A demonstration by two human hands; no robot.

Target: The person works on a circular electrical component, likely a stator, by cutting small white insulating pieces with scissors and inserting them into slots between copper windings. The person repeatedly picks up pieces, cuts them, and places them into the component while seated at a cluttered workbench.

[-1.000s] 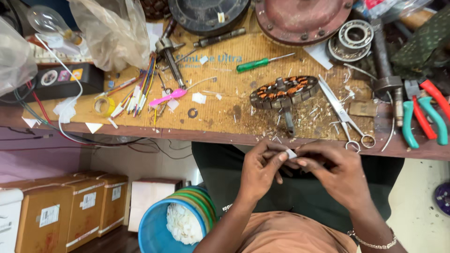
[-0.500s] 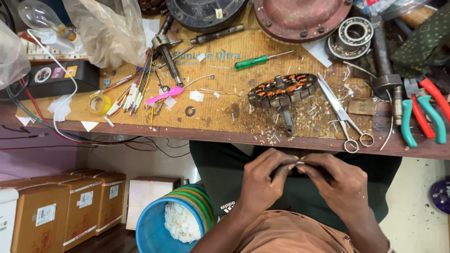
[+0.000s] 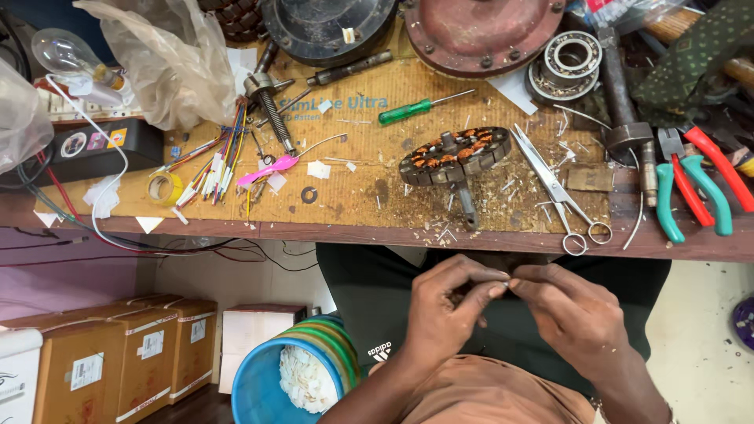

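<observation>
Honestly, busy setup. Far left on the counter you've got a clear bulb w/ white wire, a black box, then a yellow tape roll and a bunch of coloured wires. Below that edge: brown cartons and a blue bucket w/ white scraps. Mid-counter: green screwdriver, wound stator sitting in sawdust-like bits, scissors just right of it, pliers w/ red and teal grips far right.

Your left hand is curled, thumb and forefinger pinching a tiny pale piece; your right hand meets it fingertip to fingertip, pinching the same bit. It's held over your lap, below the counter edge, apart from everything on top. Too small to say what it is.

Risks, imo: piece is tiny and held only by fingertips, so a slip drops it onto your lap or floor, hard to find. Scissors' handles hang at the counter edge right above your hands; a bump upward could knock them off.
</observation>
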